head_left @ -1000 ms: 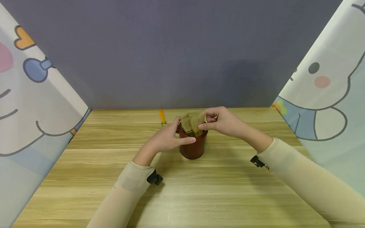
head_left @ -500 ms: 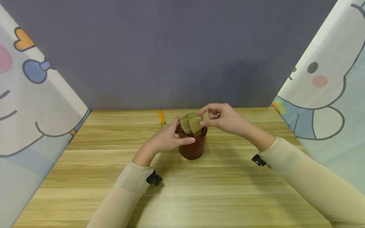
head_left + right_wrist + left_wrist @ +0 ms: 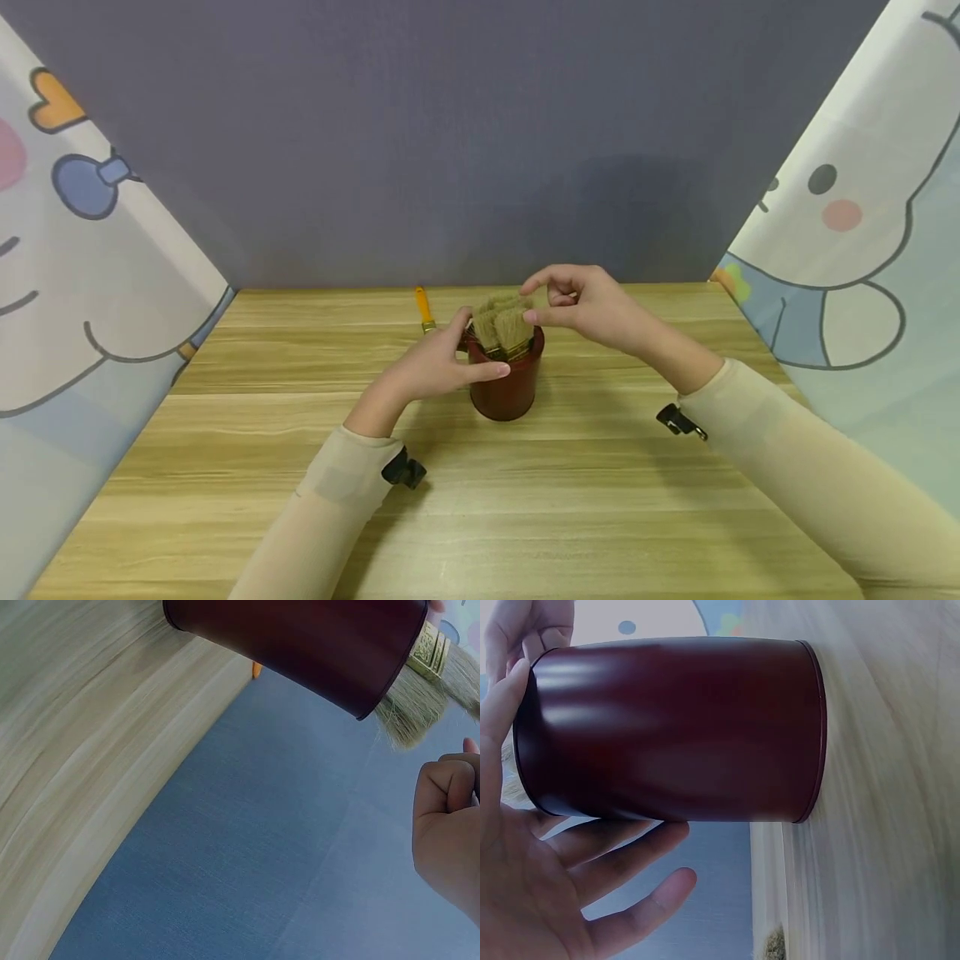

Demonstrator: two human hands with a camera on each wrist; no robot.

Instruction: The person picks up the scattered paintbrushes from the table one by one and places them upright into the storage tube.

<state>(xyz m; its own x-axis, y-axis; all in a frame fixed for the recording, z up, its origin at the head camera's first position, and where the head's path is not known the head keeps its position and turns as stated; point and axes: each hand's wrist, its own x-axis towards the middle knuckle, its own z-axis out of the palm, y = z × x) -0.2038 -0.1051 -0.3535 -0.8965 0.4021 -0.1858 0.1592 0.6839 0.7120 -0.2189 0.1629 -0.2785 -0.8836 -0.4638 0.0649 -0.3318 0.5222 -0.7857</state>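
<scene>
A dark red cylindrical pot (image 3: pixel 504 396) stands upright on the table, with several paintbrushes (image 3: pixel 514 330) in it, bristles up. Their gold ferrules show at the rim; the handles are hidden inside. My left hand (image 3: pixel 427 368) holds the pot near its top, thumb across the front and fingers along the far side, as the left wrist view shows. Just right of the bristles is my right hand (image 3: pixel 592 310), thumb and index finger spread apart and the other fingers curled. Its thumb tip overlaps the bristle edge in the head view.
Behind the left hand lies another paintbrush (image 3: pixel 425 310) with an orange handle, partly hidden. A grey panel (image 3: pixel 480 150) rises at the table's back edge, and cartoon-printed sheets (image 3: pixel 847 250) flank both sides. The wooden table (image 3: pixel 570 508) reaches toward the wearer.
My right hand has let go of the paintbrush bristles it pinched and risen slightly, its thumb and index finger parting. The bristles sit a little lower. My left hand keeps its hold.
</scene>
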